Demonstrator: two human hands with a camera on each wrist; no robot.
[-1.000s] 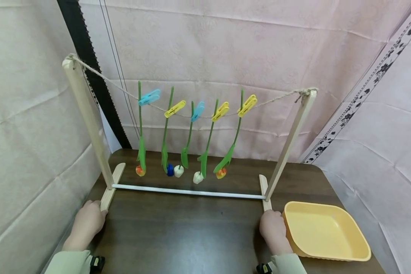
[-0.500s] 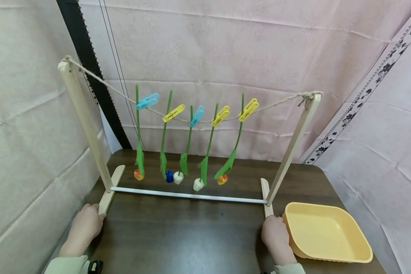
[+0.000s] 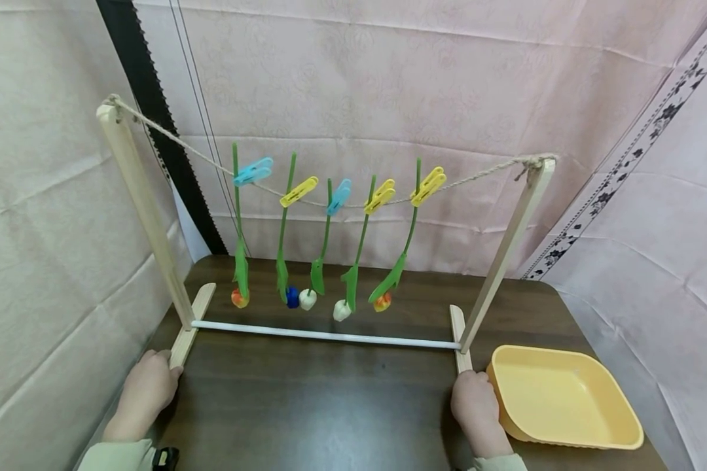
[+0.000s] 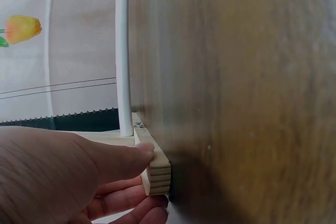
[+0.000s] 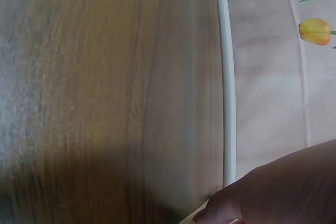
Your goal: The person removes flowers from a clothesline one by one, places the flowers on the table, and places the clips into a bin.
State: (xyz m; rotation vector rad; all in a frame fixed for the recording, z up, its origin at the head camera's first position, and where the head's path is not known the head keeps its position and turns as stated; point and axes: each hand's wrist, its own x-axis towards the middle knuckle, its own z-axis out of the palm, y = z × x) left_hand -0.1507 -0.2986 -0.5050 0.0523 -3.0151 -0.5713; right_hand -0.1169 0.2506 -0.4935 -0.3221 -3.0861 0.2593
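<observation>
A wooden frame (image 3: pixel 144 209) stands on the table with a white rod (image 3: pixel 324 336) low between its posts. Its rope (image 3: pixel 177 139) carries several artificial tulips, heads down, each pinned by a blue clothespin (image 3: pixel 339 196) or a yellow clothespin (image 3: pixel 429 186). The blooms are orange (image 3: pixel 239 298), blue (image 3: pixel 292 297) and white (image 3: pixel 342 310). My left hand (image 3: pixel 150 386) pinches the near end of the left foot (image 4: pixel 158 174), thumb on one face and fingers on the other. My right hand (image 3: pixel 476 405) grips the near end of the right foot (image 3: pixel 458 324); its fingers are mostly hidden in the right wrist view.
A yellow plastic tray (image 3: pixel 565 392) sits on the dark wooden table (image 3: pixel 306 405), close beside my right hand. Pale cloth (image 3: pixel 359 78) hangs behind the table and along both sides, near the left post.
Both hands have drawn the frame slightly toward me across the table, keeping their grip on its feet. The hanging tulips have swung a little with it. In the last half second it has hardly moved.
</observation>
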